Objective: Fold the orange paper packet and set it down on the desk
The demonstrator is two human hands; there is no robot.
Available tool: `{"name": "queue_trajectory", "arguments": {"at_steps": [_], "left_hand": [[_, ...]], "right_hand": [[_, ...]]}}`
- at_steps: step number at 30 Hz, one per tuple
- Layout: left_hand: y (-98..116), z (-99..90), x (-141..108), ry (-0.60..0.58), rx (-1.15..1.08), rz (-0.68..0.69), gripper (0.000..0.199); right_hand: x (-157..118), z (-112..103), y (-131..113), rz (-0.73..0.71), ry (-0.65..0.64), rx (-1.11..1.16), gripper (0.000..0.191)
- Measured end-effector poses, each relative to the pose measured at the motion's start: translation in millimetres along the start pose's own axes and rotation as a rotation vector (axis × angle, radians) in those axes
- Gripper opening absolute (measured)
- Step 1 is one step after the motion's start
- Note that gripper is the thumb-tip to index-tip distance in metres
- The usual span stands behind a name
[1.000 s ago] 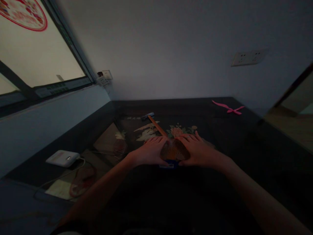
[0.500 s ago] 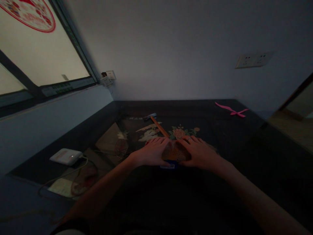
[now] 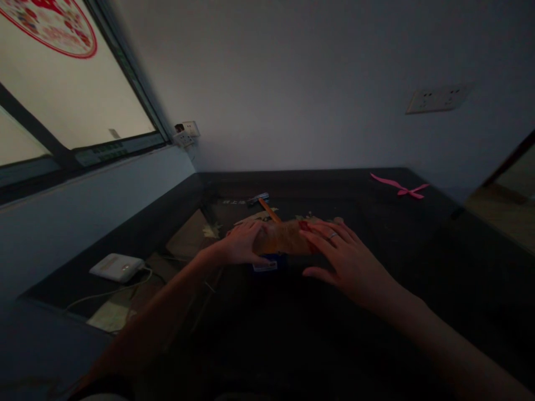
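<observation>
A brown flat-looking piece (image 3: 285, 238) with a reddish right end lies crosswise between my hands; its exact kind is hard to make out in the dim light. Beneath its near edge shows a small blue box-like thing (image 3: 267, 263) with a pale label. My left hand (image 3: 243, 243) is closed around the left end, thumb at the near side and fingers over the top. At the right end, my right hand (image 3: 340, 250) has its fingers stretched out against the piece, its thumb apart from it. Just behind lies a hammer (image 3: 268, 209), its wooden handle partly hidden by the piece.
The dark table (image 3: 376, 223) meets the wall at the back. A white power bank (image 3: 117, 267) with a cable lies to the left. A pink ribbon (image 3: 401, 187) rests at the back right. Wall sockets (image 3: 437, 99) are above, and a window (image 3: 75, 100) is at left.
My hands have moved apart, uncovering more of the brown piece. The left hand and blue thing have shifted left; my right thumb has come away from the piece.
</observation>
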State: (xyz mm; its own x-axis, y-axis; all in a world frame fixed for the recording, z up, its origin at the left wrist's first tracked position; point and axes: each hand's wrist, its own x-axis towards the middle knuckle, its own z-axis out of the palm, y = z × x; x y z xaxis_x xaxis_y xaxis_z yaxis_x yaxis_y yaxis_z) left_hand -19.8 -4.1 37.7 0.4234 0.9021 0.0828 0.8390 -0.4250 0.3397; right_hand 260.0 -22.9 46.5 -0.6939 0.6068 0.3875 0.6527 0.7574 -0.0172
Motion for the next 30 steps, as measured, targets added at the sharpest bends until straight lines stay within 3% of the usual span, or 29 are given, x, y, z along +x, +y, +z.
{"name": "queue_trajectory", "arguments": {"at_steps": [2, 7, 13, 19, 26, 28, 30], "left_hand": [[-28, -14.6, 4, 0.014, 0.027, -0.073, 0.066], [-99, -40.7, 18, 0.088, 0.01, -0.266, 0.065], [-144, -46.8, 28, 0.032, 0.003, -0.308, 0.072], [-161, -51.3, 32, -0.067, 0.045, -0.299, 0.077], [-162, -54.0, 37, -0.103, 0.074, -0.328, 0.075], [-153, -61.1, 39, -0.077, 0.085, -0.336, 0.074], [-133, -69.4, 41, 0.056, 0.077, -0.276, 0.068]], "right_hand": [[1, -1, -5, -0.022, 0.012, 0.049, 0.061], [3, 14, -23, -0.051, -0.103, 0.141, 0.056], [0, 47, -40, -0.102, -0.221, 0.178, 0.05], [-2, 76, -38, -0.092, -0.31, 0.161, 0.044], [-3, 86, -32, -0.058, -0.369, 0.134, 0.032], [-4, 86, -32, -0.051, -0.373, 0.138, 0.032], [-3, 87, -30, -0.043, -0.37, 0.15, 0.031]]}}
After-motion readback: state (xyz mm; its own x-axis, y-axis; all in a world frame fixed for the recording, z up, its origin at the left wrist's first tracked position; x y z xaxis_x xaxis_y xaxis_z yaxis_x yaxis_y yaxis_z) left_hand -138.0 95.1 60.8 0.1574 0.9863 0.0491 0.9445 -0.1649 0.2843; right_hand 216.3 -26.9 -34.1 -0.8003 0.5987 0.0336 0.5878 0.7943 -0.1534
